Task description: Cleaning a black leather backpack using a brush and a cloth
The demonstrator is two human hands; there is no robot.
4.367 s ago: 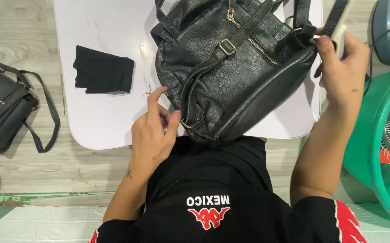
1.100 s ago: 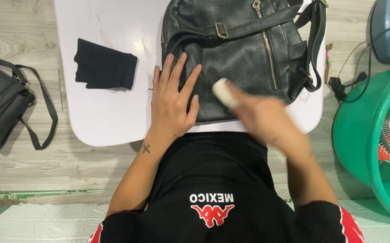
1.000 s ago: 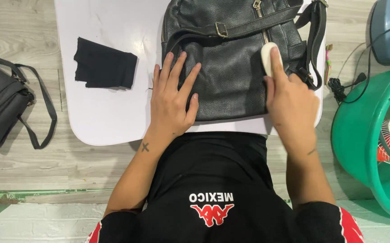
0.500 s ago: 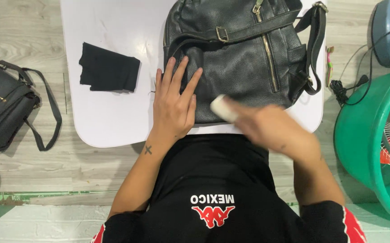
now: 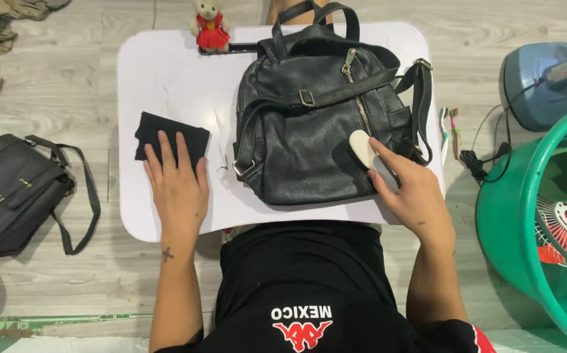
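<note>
Resting at frame centre on the white tabletop (image 5: 166, 72), the black leather backpack (image 5: 309, 137) looks soft, pliable and moderately heavy; best gripped by its top handles. The right hand (image 5: 409, 189) is clamped on a small white oval brush (image 5: 363, 149) against the bag's front. The left hand (image 5: 177, 186) lies flat, fingers spread, on a folded black cloth (image 5: 149, 131) at centre left
</note>
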